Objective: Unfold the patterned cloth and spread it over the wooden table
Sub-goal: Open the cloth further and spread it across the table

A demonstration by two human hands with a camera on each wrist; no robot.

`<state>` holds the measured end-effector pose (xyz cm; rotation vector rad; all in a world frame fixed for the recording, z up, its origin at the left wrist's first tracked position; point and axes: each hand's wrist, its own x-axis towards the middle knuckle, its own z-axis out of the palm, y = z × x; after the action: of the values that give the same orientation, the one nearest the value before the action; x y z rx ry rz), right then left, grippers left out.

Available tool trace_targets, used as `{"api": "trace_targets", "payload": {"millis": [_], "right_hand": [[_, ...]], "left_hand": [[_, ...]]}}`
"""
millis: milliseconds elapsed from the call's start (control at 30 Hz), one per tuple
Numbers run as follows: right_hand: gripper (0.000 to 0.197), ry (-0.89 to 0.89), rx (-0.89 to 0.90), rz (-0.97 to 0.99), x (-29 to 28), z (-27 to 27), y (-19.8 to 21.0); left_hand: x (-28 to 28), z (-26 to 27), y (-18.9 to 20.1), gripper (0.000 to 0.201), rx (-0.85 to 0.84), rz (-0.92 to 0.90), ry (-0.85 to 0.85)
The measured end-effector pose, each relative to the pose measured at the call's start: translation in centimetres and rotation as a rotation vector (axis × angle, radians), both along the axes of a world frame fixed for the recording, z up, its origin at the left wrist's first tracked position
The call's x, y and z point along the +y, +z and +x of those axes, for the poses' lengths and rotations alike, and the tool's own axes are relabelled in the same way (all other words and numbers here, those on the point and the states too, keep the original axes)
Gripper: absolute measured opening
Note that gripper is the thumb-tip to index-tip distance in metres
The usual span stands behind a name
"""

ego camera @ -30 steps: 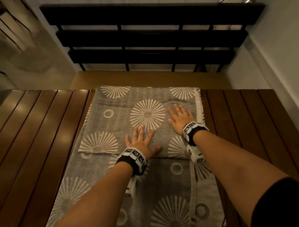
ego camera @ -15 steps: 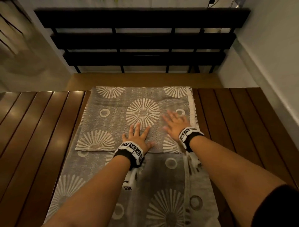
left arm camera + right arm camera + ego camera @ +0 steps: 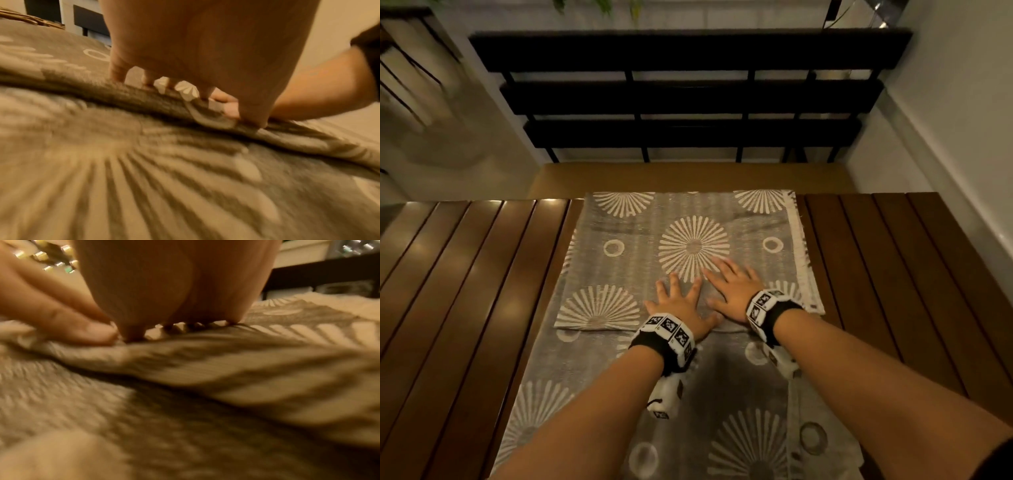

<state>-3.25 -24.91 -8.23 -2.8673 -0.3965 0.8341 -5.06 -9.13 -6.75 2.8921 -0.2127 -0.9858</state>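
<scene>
1. Nearest the person, a single layer of the grey woven cloth patterned with pale sunbursts and rings (image 3: 599, 370) is seen already laid flat, running down the middle of the dark slatted wooden table (image 3: 465, 308) to its near edge.
2. Just beyond, the left hand (image 3: 681, 305) is pressed palm-down on the near edge of a portion that is still doubled over, with fingers spread and straight; nothing is gripped by it.
3. Beside it, the right hand (image 3: 736, 291) is laid flat in the same way, fingers extended, thumb close to the left thumb; nothing is pinched or held. In the wrist views the fingertips of both hands are shown resting on the raised fold edge.
4. Farther on, the folded panel is seen reaching to the table's far edge, its pale selvedge lying along the right side.
5. Bare slats are left showing well to the left and right of the cloth.
6. The task is judged partly done: one fold has been opened lengthwise, while the far panel remains to be opened and the cloth widened sideways over the uncovered wood.
</scene>
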Motion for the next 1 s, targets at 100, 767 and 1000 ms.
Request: {"api": "trace_targets", "payload": {"millis": [100,767,1000], "right_hand": [[0.081,-0.029,-0.016,0.009,-1.5,0.5,0.1],[0.112,-0.134,0.083,-0.034,-1.9,0.9,1.5],[0.112,-0.275,0.105,-0.056,-1.6,0.4,2.2]], "left_hand": [[2.1,3.3,1.3,0.082,-0.161,-0.065,-0.017],[9.6,5.3,-0.1,0.118,-0.126,0.066,-0.431],[9.1,4.4,0.9,0.101,-0.088,0.065,-0.27]]}}
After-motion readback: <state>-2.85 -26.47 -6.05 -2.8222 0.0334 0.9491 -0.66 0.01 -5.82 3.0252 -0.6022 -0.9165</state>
